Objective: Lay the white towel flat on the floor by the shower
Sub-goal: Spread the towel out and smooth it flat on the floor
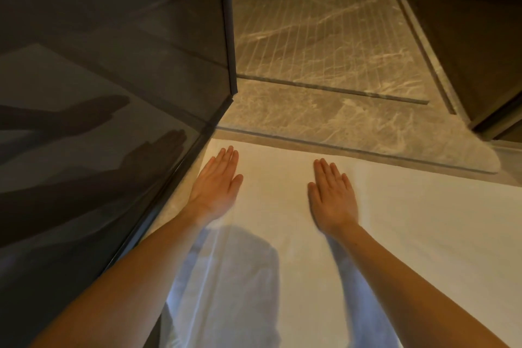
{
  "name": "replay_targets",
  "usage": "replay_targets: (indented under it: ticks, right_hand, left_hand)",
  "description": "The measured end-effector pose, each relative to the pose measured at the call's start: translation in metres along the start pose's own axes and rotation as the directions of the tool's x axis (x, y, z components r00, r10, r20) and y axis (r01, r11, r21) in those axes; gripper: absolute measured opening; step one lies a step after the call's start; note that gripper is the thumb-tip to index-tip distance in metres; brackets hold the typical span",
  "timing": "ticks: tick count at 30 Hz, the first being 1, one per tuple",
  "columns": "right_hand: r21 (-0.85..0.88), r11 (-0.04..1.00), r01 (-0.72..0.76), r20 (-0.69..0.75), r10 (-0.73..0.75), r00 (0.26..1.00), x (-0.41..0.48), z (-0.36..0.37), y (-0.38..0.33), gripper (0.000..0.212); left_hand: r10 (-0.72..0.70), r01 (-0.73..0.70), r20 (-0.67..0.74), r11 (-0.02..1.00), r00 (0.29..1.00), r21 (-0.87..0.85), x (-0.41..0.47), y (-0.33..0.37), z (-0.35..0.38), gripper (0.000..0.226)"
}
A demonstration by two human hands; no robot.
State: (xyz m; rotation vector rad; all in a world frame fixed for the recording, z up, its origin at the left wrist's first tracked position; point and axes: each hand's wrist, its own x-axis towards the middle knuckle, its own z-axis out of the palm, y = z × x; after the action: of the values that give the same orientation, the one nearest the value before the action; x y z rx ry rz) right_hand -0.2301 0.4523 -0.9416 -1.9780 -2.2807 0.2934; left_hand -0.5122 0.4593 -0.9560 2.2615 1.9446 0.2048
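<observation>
The white towel (409,234) lies spread on the floor in front of the shower threshold (339,147), its far edge running along the marble step. My left hand (217,186) rests palm down near the towel's far left corner, fingers straight and together. My right hand (332,195) lies flat on the towel's middle, fingers pointing toward the shower. Neither hand grips anything. Both forearms reach in from the bottom of the view, and their shadows fall on the near part of the towel.
A dark glass shower panel (113,121) stands close on the left, its frame edge (230,42) ending by the threshold. The grooved marble shower floor (324,45) lies beyond. A dark wall or cabinet (480,51) closes the right side.
</observation>
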Motion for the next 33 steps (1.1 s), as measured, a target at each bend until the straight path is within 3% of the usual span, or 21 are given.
replay_targets:
  ticks: [5,10,12,14,17,20,24,27,33]
  right_hand:
    - [-0.012,0.99,-0.142,-0.023,0.142,0.99,-0.02,-0.011,0.049,0.059]
    - [-0.098,0.982,-0.161,0.102,0.171,0.98,-0.018,-0.024,0.041,0.059]
    - [-0.127,0.978,-0.164,0.129,0.18,0.975,-0.018,-0.038,0.033,0.059]
    - [0.006,0.99,-0.138,0.05,0.137,0.989,-0.03,-0.048,0.009,0.057]
    - [0.392,0.92,0.003,-0.095,0.038,0.995,-0.074,-0.036,-0.055,0.052]
    - [0.535,0.843,0.059,-0.058,-0.032,0.998,-0.108,-0.014,-0.108,0.048]
    - [0.458,0.888,0.042,0.012,-0.054,0.998,-0.117,0.006,-0.123,0.051]
    - [0.191,0.977,0.097,0.036,-0.106,0.994,-0.123,0.014,-0.103,0.055]
    - [0.042,0.999,0.023,0.064,-0.026,0.998,-0.143,0.003,-0.036,0.057]
  left_hand:
    - [0.001,-0.001,0.028,1.0,1.0,-0.005,-0.002,0.002,-0.006,0.063]
    - [-0.046,0.026,0.166,0.992,0.985,0.123,-0.002,0.018,-0.031,0.061]
    - [-0.07,0.059,0.123,0.994,0.99,0.09,-0.008,0.033,-0.044,0.06]
    - [-0.048,0.049,0.042,0.998,0.998,-0.031,-0.03,0.053,-0.049,0.058]
    - [-0.043,0.042,0.0,0.983,0.999,-0.181,-0.089,0.087,-0.036,0.055]
    - [0.066,-0.072,-0.034,0.972,0.997,-0.222,-0.135,0.114,-0.017,0.051]
    - [0.093,-0.093,-0.008,0.989,0.996,-0.111,-0.151,0.105,0.0,0.051]
    - [0.075,-0.075,-0.008,0.997,0.997,-0.014,-0.159,0.089,0.004,0.054]
    - [-0.028,0.028,-0.002,0.999,1.0,-0.04,-0.17,0.053,0.0,0.06]
